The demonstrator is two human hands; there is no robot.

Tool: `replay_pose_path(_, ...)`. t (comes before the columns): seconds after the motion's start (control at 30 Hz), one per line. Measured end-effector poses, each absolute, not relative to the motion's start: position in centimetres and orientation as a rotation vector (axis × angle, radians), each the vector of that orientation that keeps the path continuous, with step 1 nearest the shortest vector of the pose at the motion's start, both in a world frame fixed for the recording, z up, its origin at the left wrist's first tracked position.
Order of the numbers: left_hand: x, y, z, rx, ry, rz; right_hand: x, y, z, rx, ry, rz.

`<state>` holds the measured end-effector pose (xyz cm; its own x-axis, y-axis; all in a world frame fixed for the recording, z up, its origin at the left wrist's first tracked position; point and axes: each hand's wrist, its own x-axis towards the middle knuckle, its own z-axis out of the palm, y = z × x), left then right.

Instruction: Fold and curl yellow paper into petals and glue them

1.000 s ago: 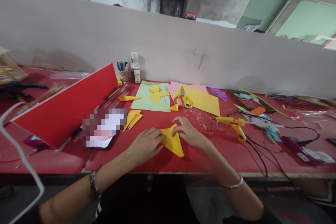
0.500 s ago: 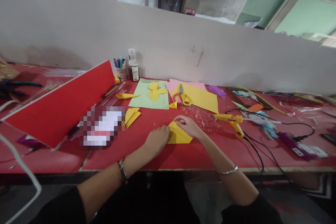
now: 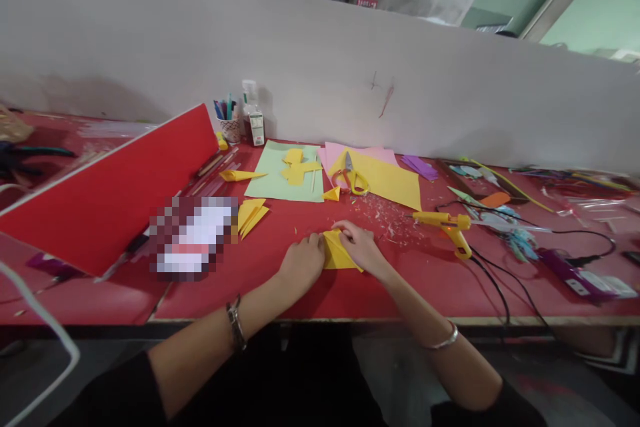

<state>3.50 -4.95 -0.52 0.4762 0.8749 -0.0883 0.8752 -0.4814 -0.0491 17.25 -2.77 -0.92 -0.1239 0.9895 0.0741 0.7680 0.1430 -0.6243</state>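
A piece of folded yellow paper (image 3: 337,253) lies on the red tabletop in front of me. My left hand (image 3: 304,258) grips its left side, the fingers curled together at the edge. On the right, my right hand (image 3: 361,245) holds the top and right part, thumb and fingers bent in over the fold. Part of the sheet is hidden under both hands. Left of them sit several folded yellow paper pieces (image 3: 253,215). Beyond the hands, scissors (image 3: 356,179) with red and yellow handles rest on a larger yellow sheet (image 3: 395,181).
A yellow glue gun (image 3: 450,225) with a black cable lies to the right, near a purple power strip (image 3: 575,275). A red board (image 3: 120,193) leans at left, beside a blurred-out phone-like shape (image 3: 197,238). A pen cup (image 3: 230,129) and bottle (image 3: 254,117) stand at the back.
My right hand has moved slightly inward over the paper, and its right side looks folded over, so less of the sheet shows. The camera view has tilted down a little.
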Motion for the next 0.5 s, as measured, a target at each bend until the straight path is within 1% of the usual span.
replay_pose_path(0.13, 3.67, -5.02, -0.27, 2.670, 1.600, -0.154, 17.12, -3.03, -0.90, -1.665, -1.982, 0.532)
replay_pose_path(0.5, 4.08, -5.26, 0.03, 2.664, 1.618, -0.163, 17.56, -3.13, -0.82, -1.644, -1.951, 0.519)
